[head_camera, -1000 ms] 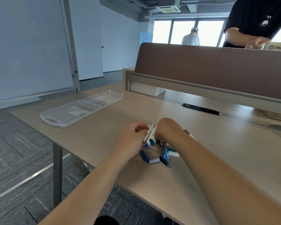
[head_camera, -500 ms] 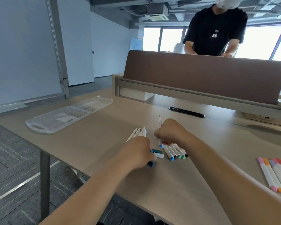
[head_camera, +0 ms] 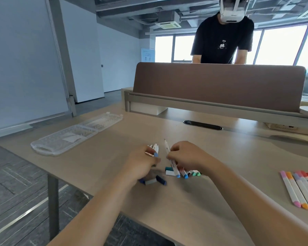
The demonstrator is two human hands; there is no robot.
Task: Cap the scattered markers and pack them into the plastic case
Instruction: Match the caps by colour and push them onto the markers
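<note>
Gripped in curled fingers of left hand (head_camera: 140,162): bundle of white markers (head_camera: 154,147); blue cap (head_camera: 156,155) seen at fingertips. Pinched by fingers of right hand (head_camera: 187,157): single marker (head_camera: 169,155), tip angled upward. Scattered on table (head_camera: 167,210) beneath hands: loose caps (head_camera: 152,181). Laid well apart at far left: plastic case (head_camera: 66,139), opened flat. Ranged at right edge: capped markers (head_camera: 299,189).
</note>
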